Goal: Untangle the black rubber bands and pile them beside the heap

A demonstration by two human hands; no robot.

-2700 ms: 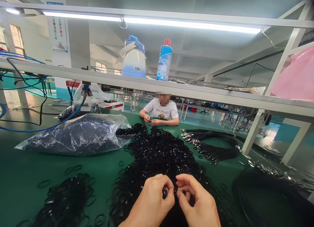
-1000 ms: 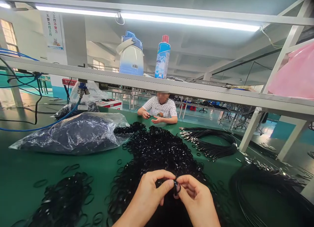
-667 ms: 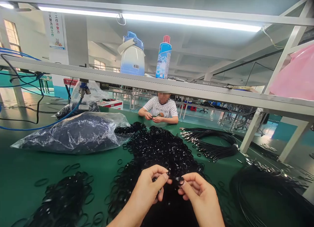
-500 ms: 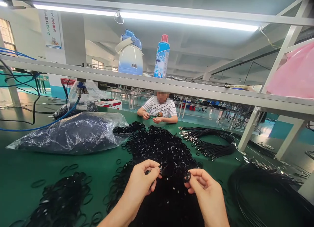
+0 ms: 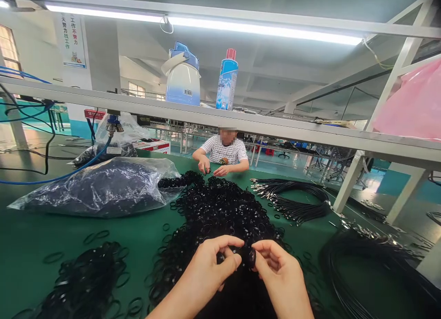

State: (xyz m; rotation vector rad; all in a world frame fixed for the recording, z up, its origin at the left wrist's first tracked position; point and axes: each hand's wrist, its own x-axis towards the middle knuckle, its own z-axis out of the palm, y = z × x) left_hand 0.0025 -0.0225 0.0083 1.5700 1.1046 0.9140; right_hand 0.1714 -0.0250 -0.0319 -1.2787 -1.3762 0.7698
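My left hand point(image 5: 212, 266) and my right hand point(image 5: 277, 268) meet low in the middle, over a big heap of black rubber rings point(image 5: 220, 213) on the green table point(image 5: 31, 245). Both hands pinch small black rings point(image 5: 248, 256) between thumb and fingers, fingertips almost touching. A smaller pile of black rings point(image 5: 91, 282) lies to the lower left.
A clear plastic bag of dark parts point(image 5: 99, 185) lies at the left. Bundled black cables point(image 5: 296, 202) lie at the right, more cable coils point(image 5: 372, 268) nearer. A person in a striped shirt point(image 5: 223, 153) works across the table. A jug point(image 5: 182, 77) and spray can point(image 5: 225, 80) stand on the shelf.
Half a second ago my hands were apart, each pinching a ring; now they have come back together over the heap. The person opposite has lowered a hand to the table.
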